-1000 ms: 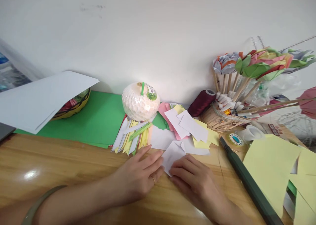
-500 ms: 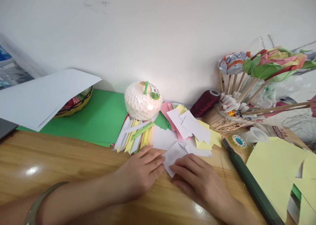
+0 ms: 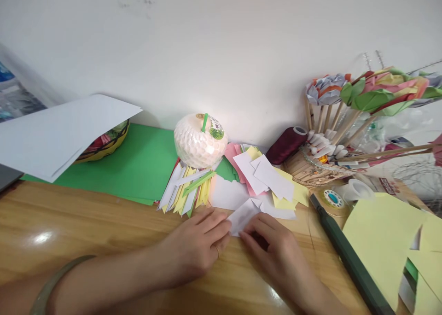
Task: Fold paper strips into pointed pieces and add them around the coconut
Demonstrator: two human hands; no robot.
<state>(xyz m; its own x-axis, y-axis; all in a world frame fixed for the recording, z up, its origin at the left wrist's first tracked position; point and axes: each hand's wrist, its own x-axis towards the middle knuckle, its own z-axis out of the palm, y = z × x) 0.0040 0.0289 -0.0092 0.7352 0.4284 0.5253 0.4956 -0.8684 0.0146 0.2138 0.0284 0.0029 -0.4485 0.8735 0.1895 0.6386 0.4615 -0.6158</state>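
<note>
A small piece of white paper (image 3: 242,216), partly folded with a pointed flap at its far corner, lies on the wooden table between my hands. My left hand (image 3: 203,236), wearing a ring, grips its left edge with the fingers close together. At the near right edge, my right hand (image 3: 272,243) pinches the paper between thumb and curled fingers. Just beyond my left hand stands a bundle of folded paper strips (image 3: 188,190) in white, yellow and green. Loose white, pink and yellow paper pieces (image 3: 272,177) are heaped behind the paper.
A wrapped coconut (image 3: 200,140) stands by the wall on green sheets (image 3: 145,163). White sheets (image 3: 69,131) rest over a basket at left. At right are a dark thread cone (image 3: 287,144), paper flowers (image 3: 383,89), tape (image 3: 333,197), a long dark-green tool (image 3: 352,259) and yellow paper (image 3: 383,241).
The near corner of the white paper has been folded up, so its near edge is now shorter. My right fingers have curled in and shifted to that edge; my left hand has barely moved.
</note>
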